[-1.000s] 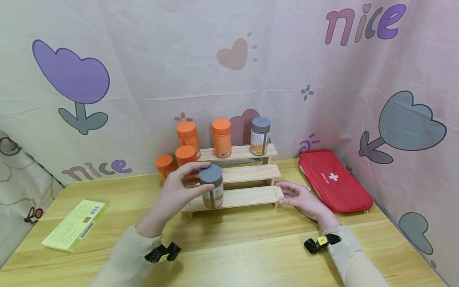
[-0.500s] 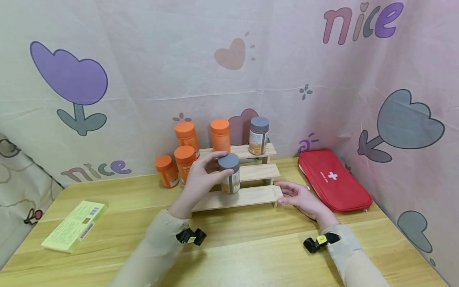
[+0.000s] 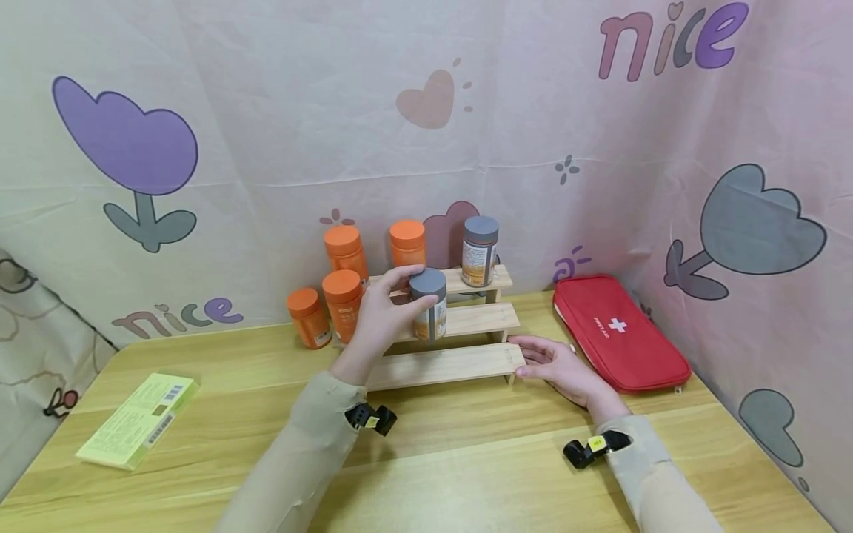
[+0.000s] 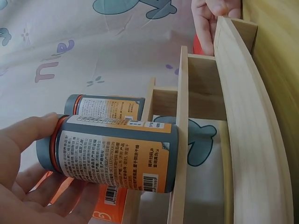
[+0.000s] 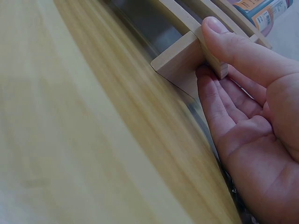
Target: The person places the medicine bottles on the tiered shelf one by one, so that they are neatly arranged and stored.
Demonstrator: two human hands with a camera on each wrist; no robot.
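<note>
My left hand grips a grey-capped supplement bottle by its lid, thumb and fingers spread around it. The bottle stands upright at the middle step of a three-step wooden rack. In the left wrist view, the bottle's base is right at the middle plank; I cannot tell whether it bears weight there. My right hand pinches the right end of the lowest step, thumb above and fingers beneath, as the right wrist view of the hand shows.
On the top step stand another grey-capped bottle and an orange bottle. More orange bottles are at the rack's left, one orange bottle on the table. A red first-aid pouch lies right, a yellow-green box left.
My left hand has carried the grey-capped bottle right and back, from above the lowest step to the middle step. My right hand has stayed at the rack's end.
</note>
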